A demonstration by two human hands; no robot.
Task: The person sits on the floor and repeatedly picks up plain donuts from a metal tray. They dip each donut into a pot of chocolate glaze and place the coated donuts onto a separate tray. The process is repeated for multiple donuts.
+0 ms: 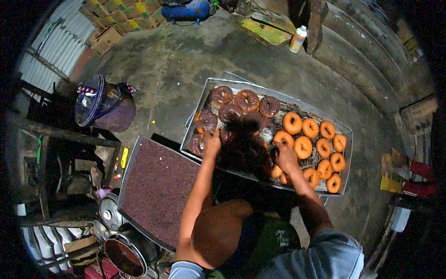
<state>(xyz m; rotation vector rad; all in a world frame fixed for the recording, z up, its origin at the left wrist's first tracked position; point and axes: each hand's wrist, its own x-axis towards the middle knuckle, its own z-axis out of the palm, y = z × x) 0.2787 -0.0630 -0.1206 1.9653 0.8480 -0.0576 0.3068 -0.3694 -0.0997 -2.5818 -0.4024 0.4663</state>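
- A dark, blurred patch hides the middle of the upper metal tray point(349, 157) and several chocolate-coated doughnuts point(246, 95) there.
- The fingertips of the right hand point(285, 157) sink into that darkness; what they touch cannot be told.
- The left hand point(212, 140) hides its own fingertips, so its grip on a coated doughnut is unclear.
- The right forearm point(301, 183) partly covers plain doughnuts point(297, 144).
- A lower tray point(235, 77) is mostly hidden beneath the upper one.
- The left forearm point(199, 195) blocks part of the dark-sprinkle tray point(129, 173).
- The top edge cuts off the blue tank point(186, 12).
- The bottle's point(298, 41) print is too small to read.
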